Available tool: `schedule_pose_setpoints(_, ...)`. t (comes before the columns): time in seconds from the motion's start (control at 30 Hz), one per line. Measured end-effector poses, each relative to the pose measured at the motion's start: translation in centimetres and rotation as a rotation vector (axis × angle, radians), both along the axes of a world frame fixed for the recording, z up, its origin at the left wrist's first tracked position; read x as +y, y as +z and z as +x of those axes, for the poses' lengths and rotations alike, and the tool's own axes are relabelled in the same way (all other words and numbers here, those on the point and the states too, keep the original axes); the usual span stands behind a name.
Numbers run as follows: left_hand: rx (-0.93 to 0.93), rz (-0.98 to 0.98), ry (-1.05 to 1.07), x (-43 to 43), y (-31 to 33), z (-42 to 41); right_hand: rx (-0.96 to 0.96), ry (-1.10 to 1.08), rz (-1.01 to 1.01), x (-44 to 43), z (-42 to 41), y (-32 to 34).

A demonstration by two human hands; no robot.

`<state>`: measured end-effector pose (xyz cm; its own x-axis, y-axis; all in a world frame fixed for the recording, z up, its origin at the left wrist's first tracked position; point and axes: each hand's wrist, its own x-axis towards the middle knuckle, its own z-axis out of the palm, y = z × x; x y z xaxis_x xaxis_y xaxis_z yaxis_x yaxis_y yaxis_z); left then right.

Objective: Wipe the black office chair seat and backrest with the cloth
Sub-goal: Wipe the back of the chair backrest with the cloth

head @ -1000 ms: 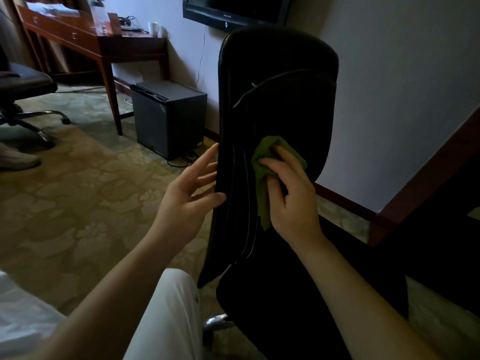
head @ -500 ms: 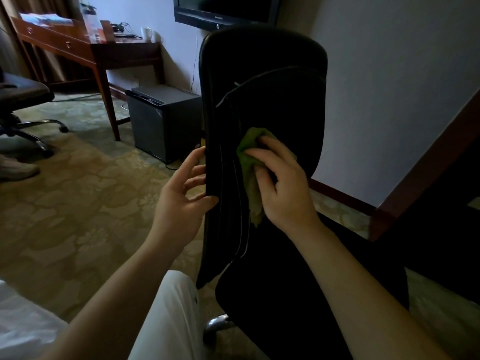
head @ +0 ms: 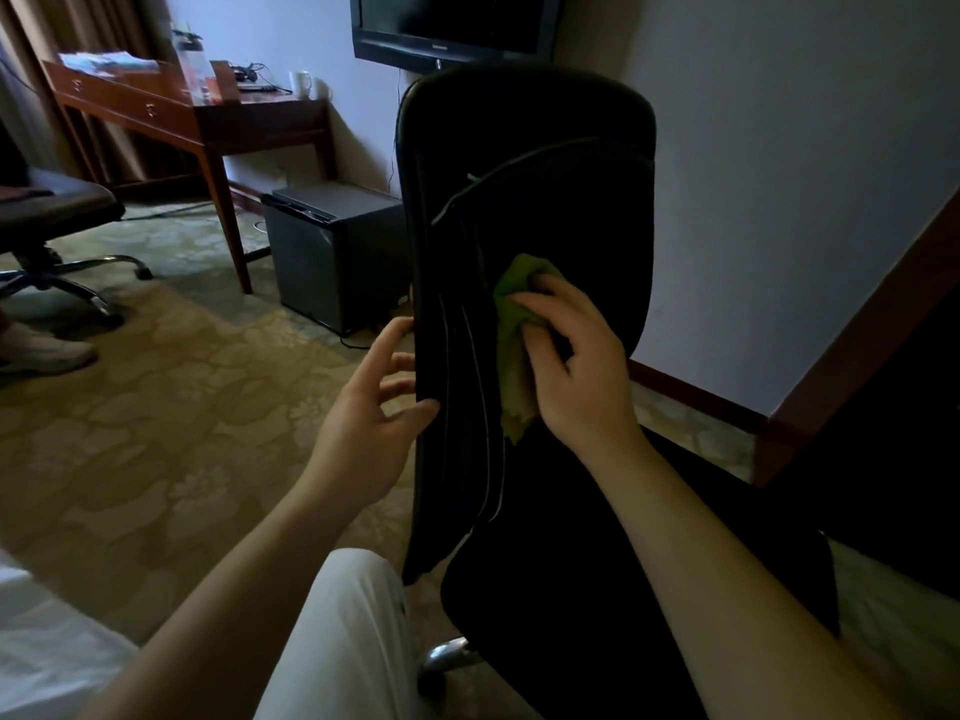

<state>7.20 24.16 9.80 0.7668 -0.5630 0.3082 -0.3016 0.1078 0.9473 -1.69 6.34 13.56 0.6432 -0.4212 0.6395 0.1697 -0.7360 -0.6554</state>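
Right-hand fingers (head: 540, 306) press cloth (head: 511, 350) onto backrest (head: 545, 174)

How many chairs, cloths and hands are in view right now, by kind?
Office chairs: 2, black office chair being wiped, second chair far left.
Cloths: 1, green cloth.
Hands: 2, left hand, right hand.
Total: 5.

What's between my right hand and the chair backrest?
The green cloth. In the head view the right hand holds it bunched against the backrest, fingers on top of it.
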Motion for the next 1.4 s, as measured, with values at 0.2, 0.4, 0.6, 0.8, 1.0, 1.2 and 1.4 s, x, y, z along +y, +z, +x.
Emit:
schedule_pose_setpoints(0.2,0.047,-0.029,-0.021,0.2,0.0,-0.1,0.005,0.064,-0.106,0.4,-0.7,-2.8)
schedule_pose_setpoints(0.4,0.08,-0.059,-0.059,0.1,0.4,-0.2,0.059,0.045,0.07,-0.1,-1.9,-4.2)
schedule_pose_setpoints(0.6,0.104,-0.053,-0.135,0.8,0.7,0.2,-0.017,0.052,0.225,1.3,-0.5,-1.1)
schedule_pose_setpoints(0.8,0.099,-0.055,-0.12,0.9,0.9,0.3,0.004,0.015,0.054,1.2,-1.0,-3.3)
schedule_pose_setpoints(1.0,0.087,-0.036,-0.099,0.6,1.0,0.3,0.029,-0.018,0.425,-0.7,-1.9,-4.3)
schedule_pose_setpoints(1.2,0.098,-0.046,-0.11,0.7,1.1,0.3,-0.002,0.025,0.328,0.7,-0.8,-2.2)
schedule_pose_setpoints(1.4,0.104,-0.045,-0.094,0.6,0.9,0.4,-0.01,0.011,0.142,2.1,-1.0,-3.2)
